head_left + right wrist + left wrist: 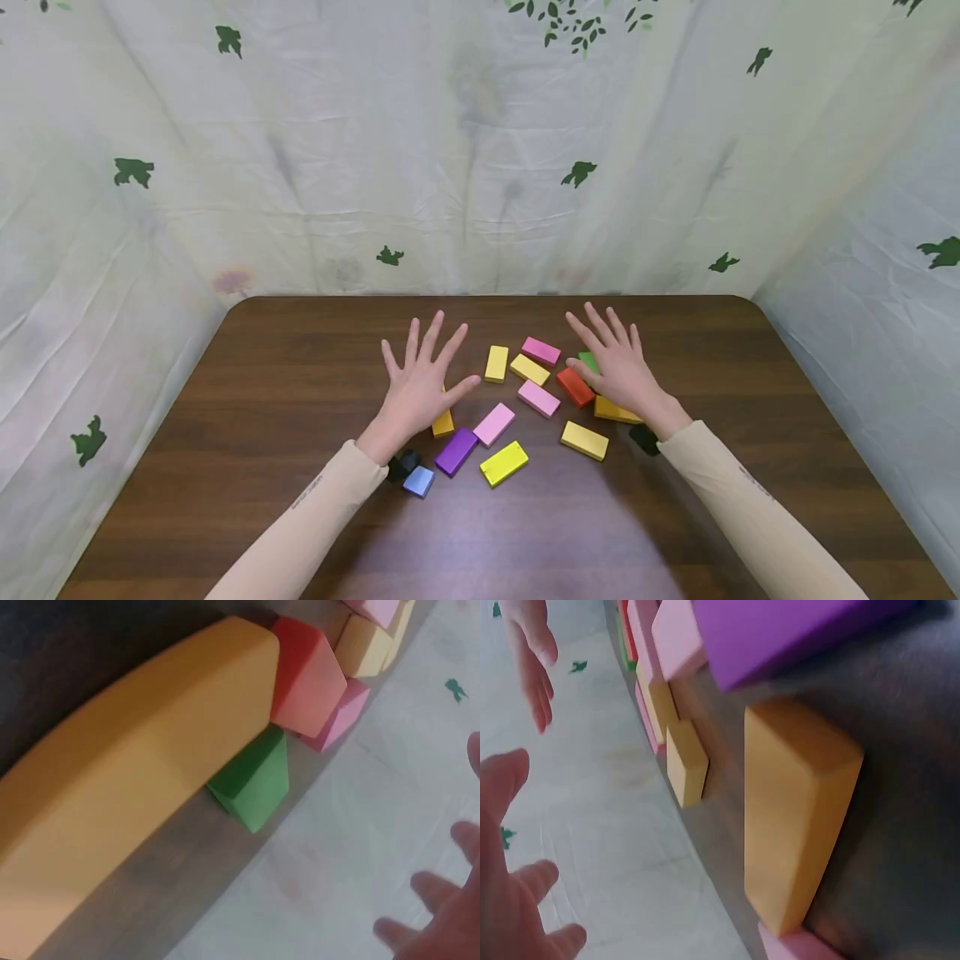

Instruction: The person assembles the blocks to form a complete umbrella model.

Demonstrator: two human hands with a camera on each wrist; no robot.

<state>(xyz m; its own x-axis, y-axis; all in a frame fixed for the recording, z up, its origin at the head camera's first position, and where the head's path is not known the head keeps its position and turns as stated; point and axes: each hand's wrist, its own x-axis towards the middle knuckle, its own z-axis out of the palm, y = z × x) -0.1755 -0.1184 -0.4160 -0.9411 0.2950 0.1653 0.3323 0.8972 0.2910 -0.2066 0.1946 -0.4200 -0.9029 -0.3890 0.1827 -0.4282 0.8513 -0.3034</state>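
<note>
My left hand [418, 390] is spread above the left side of a scatter of coloured blocks, holding nothing. Under it lies an orange block [443, 423], large in the left wrist view [787, 810]. By its wrist are a black block [403, 465], a blue block [419, 482] and a purple block [457, 452]. Fingers spread and holding nothing, my right hand [618, 367] hovers over the right side. Near it are a red block [575, 387], a partly hidden green block [588, 362] and another orange block [617, 411]; a black piece [643, 439] lies beneath the wrist.
Between the hands lie pink blocks [539, 399], pale yellow blocks [530, 369] and a bright yellow block [504, 463]. A tan block [584, 441] sits nearer me. The dark wooden table [300, 350] meets a pale leaf-patterned curtain [337, 167] at the back.
</note>
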